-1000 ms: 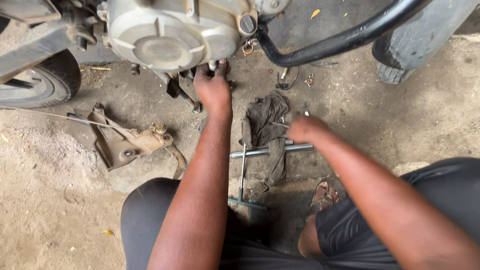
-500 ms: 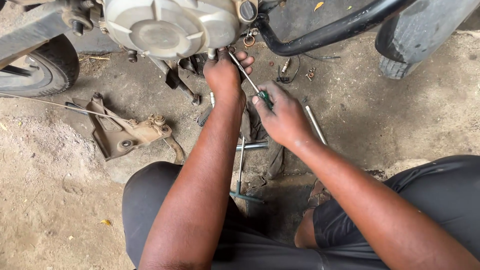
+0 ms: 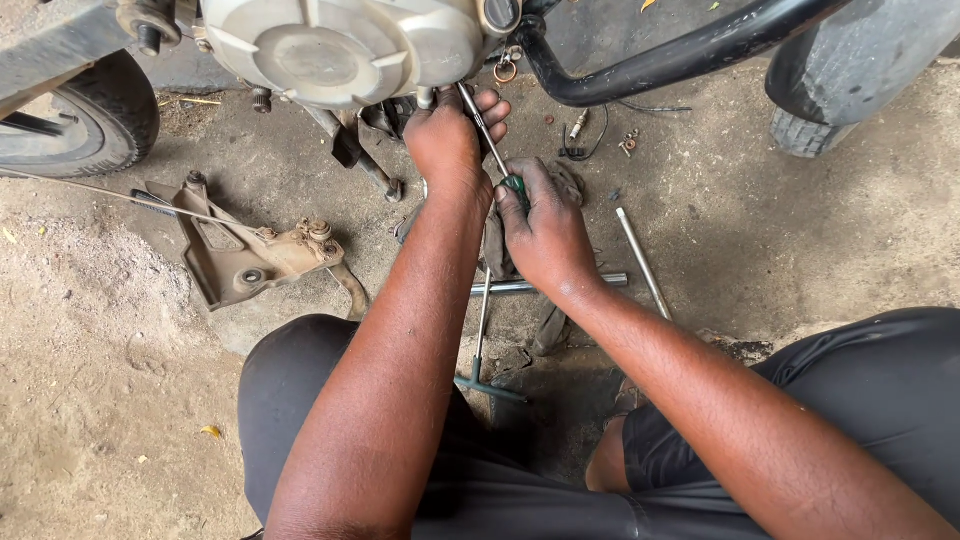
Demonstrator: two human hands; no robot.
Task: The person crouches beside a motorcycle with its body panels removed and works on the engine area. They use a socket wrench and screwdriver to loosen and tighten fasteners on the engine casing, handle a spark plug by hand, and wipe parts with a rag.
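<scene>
Screwdriver (image 3: 492, 150) | right hand (image 3: 545, 235) grips its green handle, shaft angled up under engine cover (image 3: 340, 50) | left hand (image 3: 450, 140) closed round shaft, steadying tip.

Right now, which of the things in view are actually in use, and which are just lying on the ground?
In use:
- screwdriver with green handle, gripped by the right hand
- left hand steadying its shaft under the engine cover

Lying about:
- T-handle wrench
- metal rod
- second rod
- rusty bracket
- small parts near the black pipe
</scene>
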